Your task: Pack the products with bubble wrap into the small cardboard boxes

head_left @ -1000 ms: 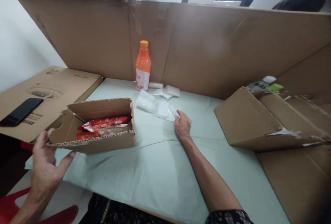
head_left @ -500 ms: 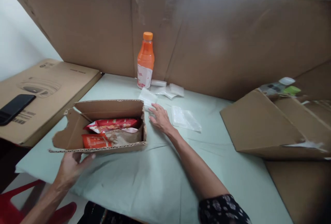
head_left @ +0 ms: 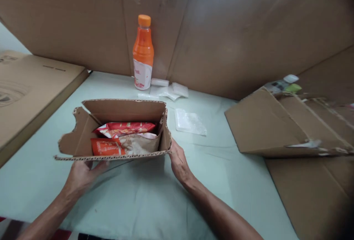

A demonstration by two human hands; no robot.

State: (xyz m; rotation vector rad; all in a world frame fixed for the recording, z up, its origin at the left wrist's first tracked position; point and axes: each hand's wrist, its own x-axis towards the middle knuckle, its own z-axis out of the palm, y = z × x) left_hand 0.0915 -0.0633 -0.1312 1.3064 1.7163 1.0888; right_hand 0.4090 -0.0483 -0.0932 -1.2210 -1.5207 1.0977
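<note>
An open-topped cardboard box point(head_left: 125, 111) stands tilted toward me at the left of the table. Inside it lie a red snack packet point(head_left: 129, 127) and, in front of that, an orange and brown packet point(head_left: 109, 147). My left hand point(head_left: 80, 179) grips the box's near lower left side, its thumb along the front and its other fingers hidden underneath. Against the right end of the box rests my right hand point(head_left: 179, 161), with its fingertips out of sight behind that wall.
An orange-capped bottle point(head_left: 143, 55) stands by the tall cardboard wall point(head_left: 235, 29), with several clear plastic sachets point(head_left: 168, 91) beside it. Another plastic sachet point(head_left: 189, 122) lies right of the box. A flat carton point(head_left: 41, 81) is at left, a cardboard box point(head_left: 265, 122) holding bottles at right.
My right hand has come back from near the plastic sachets to the box's right end. The box now sits slightly further right over the table. The view has tipped downward and turned right.
</note>
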